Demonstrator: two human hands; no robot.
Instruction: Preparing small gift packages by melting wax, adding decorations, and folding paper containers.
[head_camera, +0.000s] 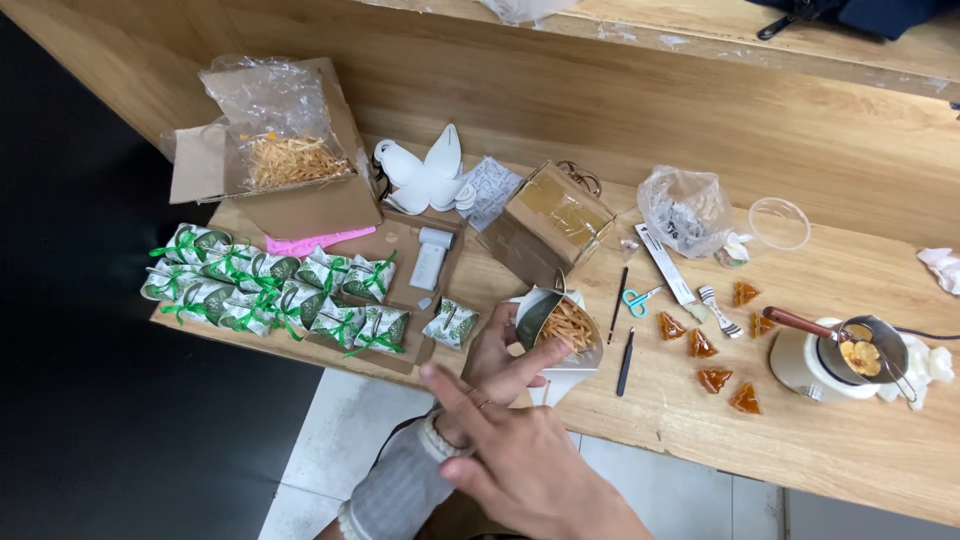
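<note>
Bare skin fills the lower centre: your right hand (525, 465) hovers nearest the camera, fingers spread apart and holding nothing, index finger pointing left across your other wrist. Beyond it, your left hand (497, 358), in a pale knitted sleeve (400, 485), is clamped around a folded paper pouch (560, 335). You hold the pouch open end up at the near edge of the wooden table (700, 430), which keeps the shredded straw filling (570, 322) from spilling.

Left of the pouch, one finished leaf-print packet (451, 323) lies alone. Further left, more finished packets with green ribbons (270, 285) sit in close rows, grouped apart from the loose stock.

Right of the pouch lie a black stick (626, 362), small blue scissors (638, 298) and several amber triangular pieces (715, 350), spread out singly. A small pot with a metal ladle (845, 358) stands at the far right.

Further back, an open cardboard box (290, 160) holds more straw in a plastic liner. White cut-out shapes (425, 175), a brown box (550, 222), a clear plastic bag (685, 208) and a clear round lid (780, 222) line the rear.
</note>
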